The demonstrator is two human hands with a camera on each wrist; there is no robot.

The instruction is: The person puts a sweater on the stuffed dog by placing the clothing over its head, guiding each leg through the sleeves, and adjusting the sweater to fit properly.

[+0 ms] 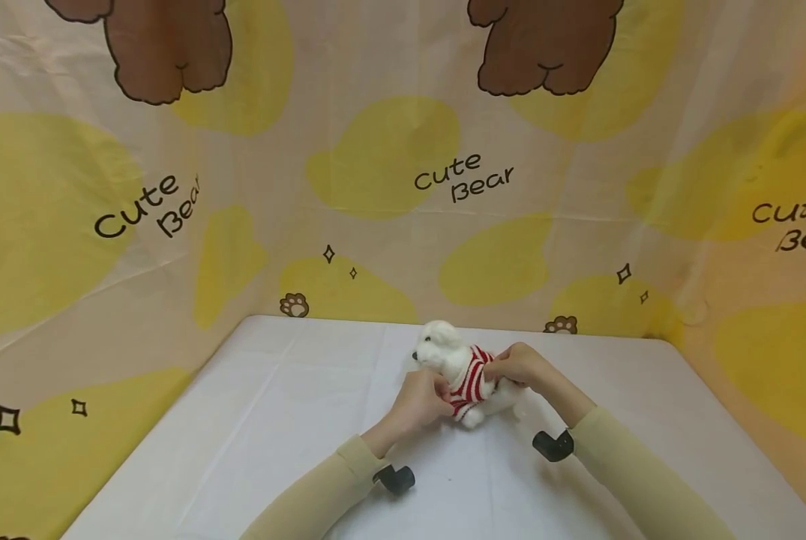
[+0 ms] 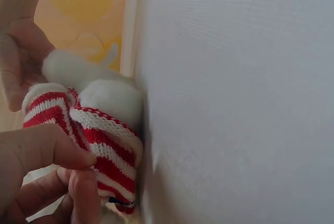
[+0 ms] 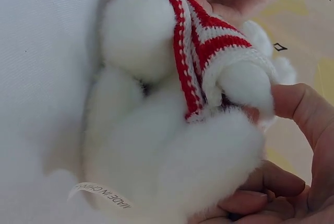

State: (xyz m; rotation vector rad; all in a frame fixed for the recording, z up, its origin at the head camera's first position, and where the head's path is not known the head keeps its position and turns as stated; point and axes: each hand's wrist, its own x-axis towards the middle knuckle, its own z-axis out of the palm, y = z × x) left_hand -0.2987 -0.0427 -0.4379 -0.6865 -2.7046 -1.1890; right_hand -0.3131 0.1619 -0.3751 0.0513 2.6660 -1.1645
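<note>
A fluffy white toy dog point(image 1: 443, 349) sits on the white table, facing left in the head view. It wears a red-and-white striped knitted sweater point(image 1: 473, 384). My left hand point(image 1: 419, 397) pinches the sweater's front between thumb and fingers; the left wrist view shows the knit point(image 2: 112, 161) at the fingertips. At the dog's other side, my right hand point(image 1: 520, 365) holds a foreleg. In the right wrist view that white paw point(image 3: 245, 85) pokes out of the sweater's sleeve, between thumb and fingers. Part of the sweater's far side is hidden.
The white tabletop point(image 1: 274, 405) spreads around the toy. Behind it and at both sides hangs a printed cloth point(image 1: 376, 240) with bears and lettering. A small tag point(image 3: 107, 195) sticks out from the dog's rear. Black wrist mounts point(image 1: 397, 480) sit under both sleeves.
</note>
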